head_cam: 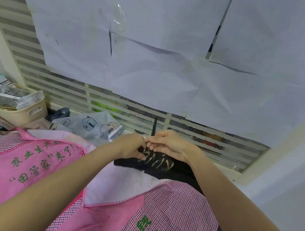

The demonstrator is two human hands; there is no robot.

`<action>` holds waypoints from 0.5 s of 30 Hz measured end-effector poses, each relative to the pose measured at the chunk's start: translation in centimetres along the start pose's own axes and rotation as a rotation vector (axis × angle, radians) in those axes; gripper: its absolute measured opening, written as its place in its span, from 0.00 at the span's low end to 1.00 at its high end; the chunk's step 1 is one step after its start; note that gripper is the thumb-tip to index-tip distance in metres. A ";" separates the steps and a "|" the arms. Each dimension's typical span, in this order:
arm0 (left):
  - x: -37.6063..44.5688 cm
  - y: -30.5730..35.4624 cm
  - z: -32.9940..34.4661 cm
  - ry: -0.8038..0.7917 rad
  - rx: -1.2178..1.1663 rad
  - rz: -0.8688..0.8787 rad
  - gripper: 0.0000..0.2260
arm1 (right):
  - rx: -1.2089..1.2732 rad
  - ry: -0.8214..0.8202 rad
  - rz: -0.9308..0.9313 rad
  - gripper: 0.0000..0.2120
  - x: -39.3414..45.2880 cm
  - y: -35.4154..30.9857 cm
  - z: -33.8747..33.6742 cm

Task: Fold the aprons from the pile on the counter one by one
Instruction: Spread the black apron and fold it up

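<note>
Black apron (161, 166) lies bunched at the far edge of the counter, just below the slatted window grille (71, 91). Its long axis runs left to right, tilted slightly — the left end sits a little farther from the person than the right, where the cloth trails down toward the near right. Gold lettering on it reads upside down from the person's side. A thin black strap (154, 126) rises upright from the apron's far edge, between the two hands.

Left hand (131, 147): fingers curled, pinching the apron's upper left edge, thumb pressed on the cloth beside the lettering. Right hand (169, 143): fingers bent, tips pinching the fabric at the base of the strap. The two hands are almost touching.

Pink aprons with green characters fill the near counter — one (28, 160) to the left, one checked (165, 216) at near centre, with a white sheet (120, 185) between them. A cream basket (35, 111) of packets stands far left; a printed plastic bag (94, 126) lies beside it
</note>
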State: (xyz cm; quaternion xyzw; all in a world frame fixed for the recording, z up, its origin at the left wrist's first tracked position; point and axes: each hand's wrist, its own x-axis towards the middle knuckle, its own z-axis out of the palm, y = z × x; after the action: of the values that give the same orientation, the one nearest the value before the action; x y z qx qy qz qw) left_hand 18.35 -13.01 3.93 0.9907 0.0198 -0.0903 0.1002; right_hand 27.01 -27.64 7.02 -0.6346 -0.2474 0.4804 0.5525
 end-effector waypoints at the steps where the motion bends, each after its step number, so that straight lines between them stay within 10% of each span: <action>1: -0.3 0.1 -0.1 0.076 0.088 0.061 0.11 | 0.090 0.091 -0.048 0.06 0.1 0.0 -0.2; 5: -1.1 -0.7 0.8 0.509 0.311 0.280 0.11 | -0.219 0.404 -0.061 0.05 0.8 1.2 -1.8; 10: -1.1 -0.5 2.1 0.600 0.234 0.254 0.13 | -0.783 0.181 -0.065 0.11 1.1 1.1 0.0; 15: -1.5 -0.5 3.0 0.642 0.198 0.244 0.14 | -0.827 0.083 0.026 0.11 1.3 0.6 0.0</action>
State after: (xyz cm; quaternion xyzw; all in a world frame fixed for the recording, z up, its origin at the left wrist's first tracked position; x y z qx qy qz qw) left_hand 16.35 -13.20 1.23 0.9685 -0.0769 0.2367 0.0024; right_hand 27.41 -26.72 6.02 -0.8250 -0.3890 0.3214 0.2545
